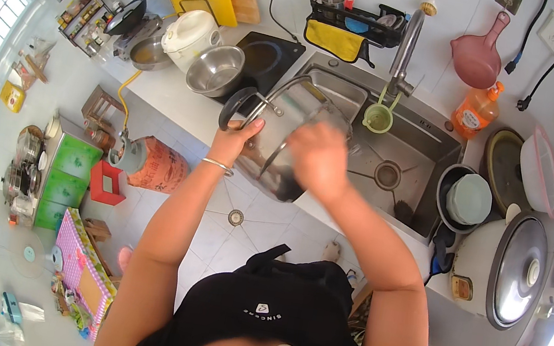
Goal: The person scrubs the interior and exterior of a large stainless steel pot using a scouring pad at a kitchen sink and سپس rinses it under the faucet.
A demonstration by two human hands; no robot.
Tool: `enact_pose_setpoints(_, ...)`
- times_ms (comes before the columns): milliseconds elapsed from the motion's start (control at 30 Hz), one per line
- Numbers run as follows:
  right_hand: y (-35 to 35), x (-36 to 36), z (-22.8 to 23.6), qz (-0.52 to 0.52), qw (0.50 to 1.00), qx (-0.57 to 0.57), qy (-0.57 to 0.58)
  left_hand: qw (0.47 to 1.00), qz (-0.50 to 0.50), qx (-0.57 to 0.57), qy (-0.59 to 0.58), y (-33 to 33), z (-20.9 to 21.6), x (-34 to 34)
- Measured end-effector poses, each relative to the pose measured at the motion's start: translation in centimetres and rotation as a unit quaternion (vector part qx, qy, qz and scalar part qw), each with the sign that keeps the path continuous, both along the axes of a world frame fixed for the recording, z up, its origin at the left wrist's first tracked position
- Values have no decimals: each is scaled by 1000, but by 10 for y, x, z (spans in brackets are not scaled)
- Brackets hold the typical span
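A shiny stainless steel pot (264, 174) with a black loop handle (235, 107) is held tilted at the counter's front edge, beside the sink (370, 182). My left hand (236, 136), a bangle on its wrist, is closed on the pot's side just by that handle. Over the pot's right part is my right hand (319, 152), smeared by motion. Its fingers cannot be made out, nor whether they hold a cloth or anything else. The pot's far side is partly hidden behind this hand.
Beyond the pot stand a steel bowl (215, 70), a white rice cooker (189, 39) and a black cooktop (266, 59). A green strainer (378, 117) hangs below the faucet (404, 55). Right of the sink are stacked bowls (468, 200), a soap bottle (476, 112) and a large lidded cooker (494, 265).
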State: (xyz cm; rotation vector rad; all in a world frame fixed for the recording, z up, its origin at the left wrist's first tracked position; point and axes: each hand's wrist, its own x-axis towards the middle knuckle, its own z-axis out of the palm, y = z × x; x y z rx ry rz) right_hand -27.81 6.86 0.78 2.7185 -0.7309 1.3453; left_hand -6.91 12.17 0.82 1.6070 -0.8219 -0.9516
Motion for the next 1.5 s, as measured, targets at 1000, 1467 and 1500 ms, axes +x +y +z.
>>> enact_pose_setpoints(1000,-39,-1,11,-84,996,-26,35,998,-40,53,-16,-50,28,-19)
enact_pose_setpoints(1467,-30,15,30,-69,995,-51,47,983,-34,116,-139,-41,13,-19)
enact_pose_setpoints(1500,-41,13,34,-100,994,-23,39,986,-24,113,-122,-39,13,-20)
